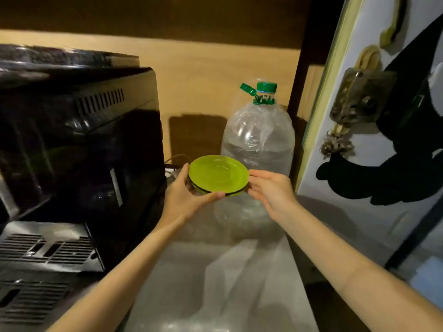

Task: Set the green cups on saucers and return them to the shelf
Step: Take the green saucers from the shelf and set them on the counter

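Green saucers [218, 174] gripped by left hand [184, 197] and right hand [268, 190] above plastic-covered counter [215, 283], beside black machine [79, 144].

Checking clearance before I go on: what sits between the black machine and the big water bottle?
In the head view, the left hand holding the green saucers, and behind it a cable on the counter.

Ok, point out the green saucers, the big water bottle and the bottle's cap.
green saucers [218, 172], head view, centre of the top saucer's face.
water bottle [257, 135], head view, clear upper body.
bottle cap [266, 87], head view, side of the green cap.
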